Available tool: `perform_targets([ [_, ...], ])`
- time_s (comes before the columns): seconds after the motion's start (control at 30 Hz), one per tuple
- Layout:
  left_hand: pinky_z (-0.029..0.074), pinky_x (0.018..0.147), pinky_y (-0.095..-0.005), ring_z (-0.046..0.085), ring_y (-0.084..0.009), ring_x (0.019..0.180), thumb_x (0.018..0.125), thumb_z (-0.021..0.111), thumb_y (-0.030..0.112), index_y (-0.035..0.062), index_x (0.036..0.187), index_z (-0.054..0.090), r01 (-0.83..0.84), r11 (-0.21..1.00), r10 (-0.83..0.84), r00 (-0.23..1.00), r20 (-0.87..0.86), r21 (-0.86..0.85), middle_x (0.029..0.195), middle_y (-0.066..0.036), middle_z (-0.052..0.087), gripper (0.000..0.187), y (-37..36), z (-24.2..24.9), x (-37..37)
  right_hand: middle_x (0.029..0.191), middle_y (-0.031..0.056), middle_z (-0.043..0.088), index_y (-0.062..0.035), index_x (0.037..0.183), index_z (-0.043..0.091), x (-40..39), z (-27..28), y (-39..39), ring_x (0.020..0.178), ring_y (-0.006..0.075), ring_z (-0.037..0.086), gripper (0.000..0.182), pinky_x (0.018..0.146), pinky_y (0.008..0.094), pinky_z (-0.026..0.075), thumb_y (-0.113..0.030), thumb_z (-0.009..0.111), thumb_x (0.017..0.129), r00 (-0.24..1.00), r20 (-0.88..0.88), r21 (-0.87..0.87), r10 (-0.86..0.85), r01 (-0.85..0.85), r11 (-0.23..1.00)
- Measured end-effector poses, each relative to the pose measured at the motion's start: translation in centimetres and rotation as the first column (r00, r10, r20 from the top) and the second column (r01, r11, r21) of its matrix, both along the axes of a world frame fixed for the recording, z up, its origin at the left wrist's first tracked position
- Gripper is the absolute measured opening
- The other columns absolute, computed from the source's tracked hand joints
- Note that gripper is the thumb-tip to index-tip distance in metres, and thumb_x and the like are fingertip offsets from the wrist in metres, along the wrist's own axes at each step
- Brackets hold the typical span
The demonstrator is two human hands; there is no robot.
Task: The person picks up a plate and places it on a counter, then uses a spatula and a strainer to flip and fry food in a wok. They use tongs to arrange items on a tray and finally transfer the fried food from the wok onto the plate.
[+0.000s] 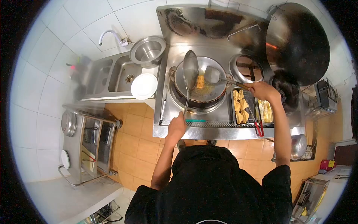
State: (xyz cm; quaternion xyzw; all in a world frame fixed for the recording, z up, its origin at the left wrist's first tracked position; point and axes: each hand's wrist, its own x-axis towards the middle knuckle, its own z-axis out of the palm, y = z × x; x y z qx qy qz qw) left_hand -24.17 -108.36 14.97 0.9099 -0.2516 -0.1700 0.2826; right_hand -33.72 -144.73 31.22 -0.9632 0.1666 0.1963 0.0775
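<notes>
My left hand is closed around the long handle of a mesh skimmer, whose round head is over the left part of a wok. In my right hand is the handle of a spatula, its flat blade inside the wok. One golden-brown fried piece lies between skimmer and blade, above oil at the bottom of the wok. Right of the wok, a dark tray holds several folded, yellowish pieces. Red-handled tongs lean on it.
A large black wok stands against the wall at the right. Left of the stove are a sink, a steel bowl and white plates. A metal cart stands lower left. A ladle-like utensil lies on the stove's left edge.
</notes>
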Motion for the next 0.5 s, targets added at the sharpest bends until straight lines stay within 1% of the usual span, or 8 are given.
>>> perform_targets([
  [0.17,0.046,0.070,-0.0601,0.060,-0.0526,0.079,0.099,0.046,0.015,-0.0045,0.105,0.053,-0.016,0.998,0.016,1.000,-0.007,-0.064,0.078,-0.034,0.062,0.021,0.3,0.2,-0.2,0.114,0.0213,0.065,-0.0197,0.135,0.057,-0.6,0.0,0.6,0.107,0.0384,0.060,0.040,0.092,0.0456,0.047,-0.022,0.047,0.097,0.999,0.034,0.026,-0.014,0.014,1.000],
  [0.23,0.045,0.070,-0.0602,0.060,-0.0526,0.079,0.099,0.046,0.015,-0.0044,0.104,0.053,-0.020,0.998,0.020,1.000,-0.010,-0.064,0.078,-0.034,0.062,0.021,0.4,-0.3,-0.1,0.114,0.0214,0.065,-0.0196,0.135,0.057,-0.7,0.5,0.9,0.107,0.0385,0.061,0.039,0.093,0.0451,0.047,-0.023,0.048,0.097,0.999,0.046,0.036,-0.014,0.012,0.999],
  [0.3,0.045,0.069,-0.0602,0.060,-0.0526,0.079,0.099,0.046,0.015,-0.0043,0.103,0.052,-0.025,0.998,0.024,1.000,-0.016,-0.065,0.078,-0.034,0.062,0.021,0.4,-0.3,0.0,0.119,0.0208,0.064,-0.0217,0.135,0.057,-0.7,1.2,1.2,0.109,0.0380,0.061,0.040,0.094,0.0424,0.048,-0.021,0.050,0.095,0.998,0.027,0.110,-0.062,0.059,0.992],
  [0.33,0.047,0.071,-0.0596,0.061,-0.0518,0.080,0.099,0.045,0.016,-0.0036,0.103,0.053,-0.030,0.999,0.030,0.999,-0.011,-0.032,0.078,-0.033,0.062,0.022,0.4,-0.1,0.0,0.119,0.0208,0.064,-0.0217,0.135,0.057,-0.7,0.9,0.8,0.109,0.0380,0.061,0.040,0.094,0.0424,0.048,-0.021,0.050,0.095,0.998,0.026,0.109,-0.059,0.056,0.993],
  [0.37,0.048,0.073,-0.0591,0.062,-0.0509,0.080,0.099,0.044,0.017,-0.0030,0.104,0.054,-0.034,0.999,0.034,0.999,-0.005,0.001,0.078,-0.033,0.063,0.023,0.3,0.0,0.1,0.120,0.0210,0.064,-0.0213,0.136,0.056,-0.8,0.3,0.1,0.110,0.0379,0.061,0.041,0.094,0.0410,0.048,-0.022,0.051,0.096,0.998,0.047,0.146,-0.052,0.044,0.988],
  [0.4,0.048,0.073,-0.0591,0.062,-0.0509,0.080,0.099,0.044,0.017,-0.0030,0.104,0.054,-0.037,0.999,0.037,0.999,-0.006,0.000,0.078,-0.033,0.063,0.023,0.4,0.1,0.2,0.122,0.0211,0.063,-0.0209,0.137,0.055,-0.9,0.1,-0.2,0.111,0.0378,0.061,0.041,0.094,0.0397,0.048,-0.023,0.051,0.096,0.997,0.067,0.184,-0.044,0.031,0.982],
  [0.5,0.048,0.073,-0.0592,0.063,-0.0507,0.080,0.099,0.044,0.018,-0.0022,0.104,0.054,-0.038,0.999,0.038,0.999,0.009,0.029,0.078,-0.033,0.064,0.023,0.7,0.2,1.1,0.122,0.0204,0.064,-0.0206,0.138,0.054,-0.8,0.3,-0.1,0.112,0.0369,0.062,0.040,0.095,0.0386,0.048,-0.025,0.051,0.098,0.996,0.065,0.225,-0.063,0.047,0.973],
])
